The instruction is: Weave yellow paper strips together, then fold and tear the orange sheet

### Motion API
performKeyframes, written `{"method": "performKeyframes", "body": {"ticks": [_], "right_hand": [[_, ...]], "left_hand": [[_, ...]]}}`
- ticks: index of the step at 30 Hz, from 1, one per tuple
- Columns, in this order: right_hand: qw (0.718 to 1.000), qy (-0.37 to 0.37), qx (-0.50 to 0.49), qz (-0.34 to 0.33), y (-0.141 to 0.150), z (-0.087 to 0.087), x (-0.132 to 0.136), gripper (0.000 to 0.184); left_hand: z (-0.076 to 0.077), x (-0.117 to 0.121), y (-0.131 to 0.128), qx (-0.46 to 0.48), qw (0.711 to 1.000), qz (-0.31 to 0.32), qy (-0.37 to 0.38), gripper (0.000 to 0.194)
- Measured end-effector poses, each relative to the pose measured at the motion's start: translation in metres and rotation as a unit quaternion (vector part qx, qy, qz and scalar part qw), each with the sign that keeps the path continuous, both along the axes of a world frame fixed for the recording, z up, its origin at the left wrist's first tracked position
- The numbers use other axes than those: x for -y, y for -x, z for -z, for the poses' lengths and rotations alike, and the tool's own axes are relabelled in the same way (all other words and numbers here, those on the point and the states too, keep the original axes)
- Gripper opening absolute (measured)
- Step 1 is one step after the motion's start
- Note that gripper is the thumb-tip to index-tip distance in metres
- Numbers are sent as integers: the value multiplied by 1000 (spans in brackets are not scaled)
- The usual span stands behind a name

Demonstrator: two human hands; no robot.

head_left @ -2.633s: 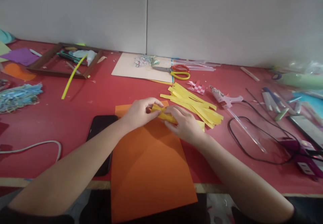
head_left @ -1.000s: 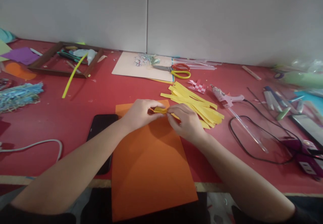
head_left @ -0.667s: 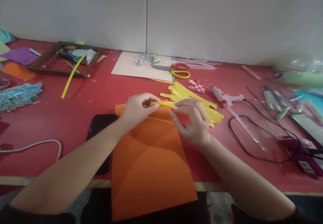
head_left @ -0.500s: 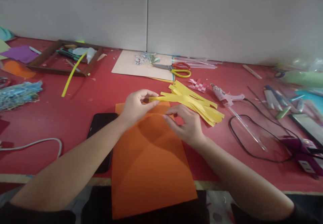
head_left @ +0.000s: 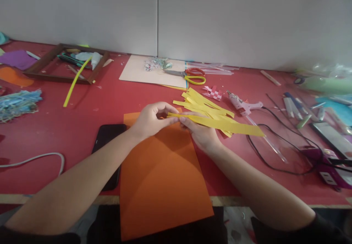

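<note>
Pinched between the fingers of both hands is a yellow paper strip (head_left: pixel 239 127), its long end reaching right over my right hand. My left hand (head_left: pixel 155 119) grips the strip's left end. Close beside it, thumb near thumb, my right hand (head_left: pixel 202 130) is closed on the same strip. Behind the hands lies a loose pile of yellow paper strips (head_left: pixel 192 99), partly covered by the held one. Below them, an orange paper sheet (head_left: pixel 162 178) extends over the table's front edge.
A black phone (head_left: pixel 110 137) lies left of the orange sheet. Scissors (head_left: pixel 195 79) rest partly on pale card (head_left: pixel 132 70). To the right are a pink glue gun (head_left: pixel 243 106), its black cord and a purple power strip (head_left: pixel 327 170). A brown frame (head_left: pixel 41 62) stands at back left.
A yellow strip has come up off the pile into both hands. My right hand has closed on it and moved next to my left; the view has shifted slightly.
</note>
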State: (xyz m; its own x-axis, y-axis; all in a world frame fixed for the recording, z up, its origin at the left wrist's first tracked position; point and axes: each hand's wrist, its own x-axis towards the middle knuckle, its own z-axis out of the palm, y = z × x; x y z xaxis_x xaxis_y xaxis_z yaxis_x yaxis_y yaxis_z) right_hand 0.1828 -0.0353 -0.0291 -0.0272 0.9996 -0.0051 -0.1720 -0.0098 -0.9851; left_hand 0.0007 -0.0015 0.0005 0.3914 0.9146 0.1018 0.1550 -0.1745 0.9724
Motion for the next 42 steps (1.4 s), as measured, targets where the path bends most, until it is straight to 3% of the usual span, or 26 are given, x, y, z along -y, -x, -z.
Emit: {"method": "performKeyframes", "body": {"ticks": [9, 14, 18, 23, 42], "right_hand": [[999, 32, -28, -22, 1, -7, 2, 19], [993, 75, -94, 8, 1, -9, 0, 29], [990, 123, -69, -16, -2, -8, -2, 36], [995, 79, -63, -4, -4, -3, -2, 31], [997, 51, -52, 17, 0, -3, -1, 25]], "left_hand": [[1, 2, 1, 0, 1000, -28, -11, 29], [2, 4, 1, 2, 999, -48, -24, 29], [2, 3, 1, 4, 998, -60, -34, 30], [4, 2, 0, 15, 998, -57, -12, 32], [3, 2, 1, 18, 999, -46, 6, 29]]}}
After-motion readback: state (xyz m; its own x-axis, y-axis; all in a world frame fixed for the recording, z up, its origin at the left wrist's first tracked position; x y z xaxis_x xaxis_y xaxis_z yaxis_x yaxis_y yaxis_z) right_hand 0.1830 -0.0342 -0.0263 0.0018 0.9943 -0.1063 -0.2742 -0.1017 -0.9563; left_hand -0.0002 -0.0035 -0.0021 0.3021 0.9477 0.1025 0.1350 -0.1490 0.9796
